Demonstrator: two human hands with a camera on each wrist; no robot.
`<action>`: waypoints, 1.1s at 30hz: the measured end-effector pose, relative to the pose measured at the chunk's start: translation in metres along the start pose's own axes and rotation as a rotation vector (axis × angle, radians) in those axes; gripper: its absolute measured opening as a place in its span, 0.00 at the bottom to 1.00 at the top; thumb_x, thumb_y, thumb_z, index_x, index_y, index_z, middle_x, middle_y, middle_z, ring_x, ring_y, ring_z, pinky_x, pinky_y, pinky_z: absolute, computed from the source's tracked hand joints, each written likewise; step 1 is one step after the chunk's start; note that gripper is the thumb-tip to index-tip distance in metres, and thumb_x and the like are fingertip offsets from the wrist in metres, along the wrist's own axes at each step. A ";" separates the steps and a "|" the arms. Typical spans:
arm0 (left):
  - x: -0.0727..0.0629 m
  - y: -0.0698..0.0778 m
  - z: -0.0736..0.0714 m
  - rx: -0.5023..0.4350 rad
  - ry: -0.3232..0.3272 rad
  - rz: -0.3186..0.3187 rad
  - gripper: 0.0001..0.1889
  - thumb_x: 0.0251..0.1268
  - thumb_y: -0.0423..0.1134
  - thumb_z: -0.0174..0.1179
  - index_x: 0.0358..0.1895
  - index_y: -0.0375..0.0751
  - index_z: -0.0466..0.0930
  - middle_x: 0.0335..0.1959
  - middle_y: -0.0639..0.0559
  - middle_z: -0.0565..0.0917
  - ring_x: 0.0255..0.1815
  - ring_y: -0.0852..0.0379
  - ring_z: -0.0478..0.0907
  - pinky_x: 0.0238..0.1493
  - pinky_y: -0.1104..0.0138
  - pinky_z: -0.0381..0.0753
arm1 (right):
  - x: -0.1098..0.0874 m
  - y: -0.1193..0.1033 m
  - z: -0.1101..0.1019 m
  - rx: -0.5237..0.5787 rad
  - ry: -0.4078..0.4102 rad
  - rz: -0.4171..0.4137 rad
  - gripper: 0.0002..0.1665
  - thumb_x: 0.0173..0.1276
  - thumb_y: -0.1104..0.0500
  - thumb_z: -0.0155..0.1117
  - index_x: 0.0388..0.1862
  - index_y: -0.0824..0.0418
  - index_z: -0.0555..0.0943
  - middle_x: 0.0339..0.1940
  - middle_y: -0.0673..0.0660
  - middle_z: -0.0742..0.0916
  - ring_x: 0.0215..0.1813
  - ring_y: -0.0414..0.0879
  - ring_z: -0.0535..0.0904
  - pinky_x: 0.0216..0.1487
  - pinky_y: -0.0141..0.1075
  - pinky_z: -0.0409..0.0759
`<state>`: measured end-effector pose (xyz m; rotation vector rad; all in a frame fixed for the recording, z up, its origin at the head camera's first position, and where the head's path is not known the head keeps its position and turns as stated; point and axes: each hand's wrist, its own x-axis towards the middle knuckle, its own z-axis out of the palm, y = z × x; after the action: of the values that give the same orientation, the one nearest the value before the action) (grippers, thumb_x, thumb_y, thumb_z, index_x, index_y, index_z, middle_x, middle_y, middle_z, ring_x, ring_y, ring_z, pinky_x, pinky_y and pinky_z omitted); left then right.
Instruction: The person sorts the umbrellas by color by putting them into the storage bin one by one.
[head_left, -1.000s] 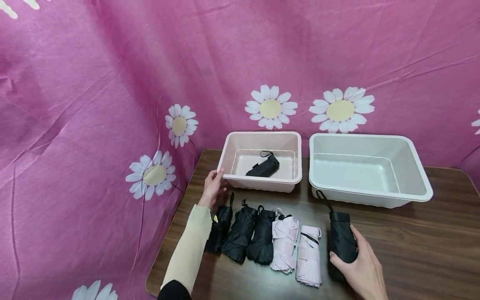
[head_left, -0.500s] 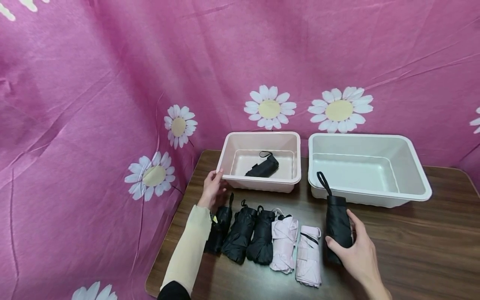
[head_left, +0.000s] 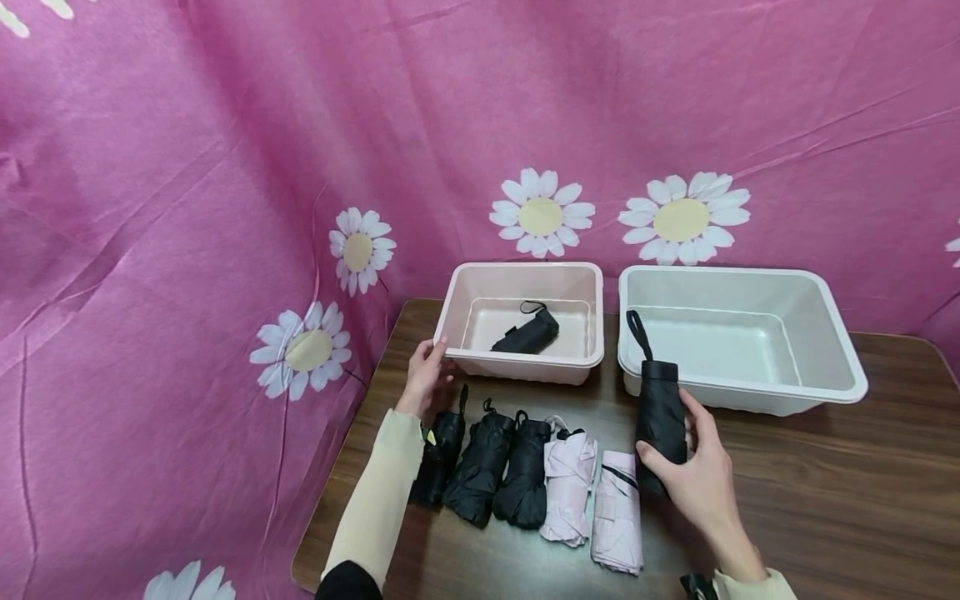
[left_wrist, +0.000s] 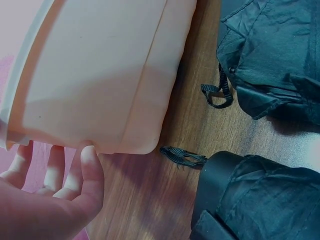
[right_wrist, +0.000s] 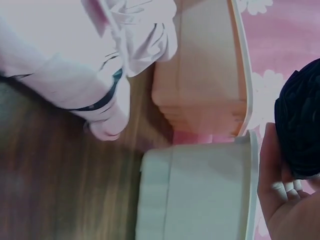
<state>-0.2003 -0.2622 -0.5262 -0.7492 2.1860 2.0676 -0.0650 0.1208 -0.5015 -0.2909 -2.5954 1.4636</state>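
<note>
My right hand (head_left: 701, 467) grips a black folding umbrella (head_left: 662, 412), fingers and thumb round its sides. It is raised, its wrist strap near the front rim of the pale grey-white bin (head_left: 742, 393). Only the umbrella's dark end shows in the right wrist view. My left hand (head_left: 425, 377) rests at the front left corner of the pink bin (head_left: 525, 362); in the left wrist view its fingertips touch the outer wall. Another black folding umbrella (head_left: 528, 335) lies inside the pink bin.
Before the bins lie several folding umbrellas in a row: black umbrellas, such as one (head_left: 480, 471) with a loop, then a pale pink umbrella (head_left: 570, 487) and a second pink umbrella (head_left: 617, 512) with a dark band. A pink flowered cloth (head_left: 420, 125) hangs behind the wooden table (head_left: 832, 500).
My right hand has moved the black umbrella up and to the left, bringing its strap over the pale bin's front edge. My left hand stays at the pink bin.
</note>
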 end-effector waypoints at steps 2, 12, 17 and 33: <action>0.000 0.000 0.000 0.001 -0.002 0.003 0.24 0.68 0.57 0.55 0.57 0.45 0.70 0.53 0.40 0.79 0.49 0.42 0.79 0.51 0.49 0.80 | 0.003 -0.004 0.001 0.019 0.005 -0.007 0.52 0.53 0.57 0.75 0.75 0.45 0.60 0.47 0.53 0.75 0.39 0.31 0.67 0.39 0.26 0.65; -0.001 0.002 -0.001 0.000 -0.009 -0.013 0.24 0.68 0.58 0.55 0.57 0.45 0.70 0.57 0.39 0.77 0.49 0.43 0.79 0.49 0.53 0.81 | 0.024 -0.023 0.009 0.238 -0.043 -0.028 0.49 0.57 0.63 0.71 0.75 0.49 0.60 0.50 0.57 0.81 0.39 0.21 0.75 0.39 0.16 0.74; -0.001 0.002 -0.001 0.002 -0.013 -0.017 0.25 0.68 0.59 0.55 0.57 0.45 0.70 0.57 0.39 0.77 0.49 0.43 0.79 0.47 0.55 0.82 | 0.037 -0.030 0.013 0.303 -0.061 0.003 0.47 0.59 0.63 0.70 0.75 0.51 0.59 0.42 0.42 0.80 0.39 0.21 0.78 0.39 0.18 0.77; 0.001 0.001 0.000 -0.006 0.000 -0.010 0.22 0.69 0.56 0.54 0.56 0.46 0.70 0.51 0.41 0.79 0.48 0.42 0.81 0.44 0.56 0.83 | 0.070 -0.057 0.024 0.494 -0.188 0.138 0.45 0.66 0.57 0.64 0.77 0.47 0.53 0.67 0.66 0.73 0.47 0.30 0.77 0.42 0.19 0.77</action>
<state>-0.2016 -0.2626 -0.5255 -0.7594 2.1724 2.0702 -0.1441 0.0885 -0.4623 -0.2827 -2.2697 2.2080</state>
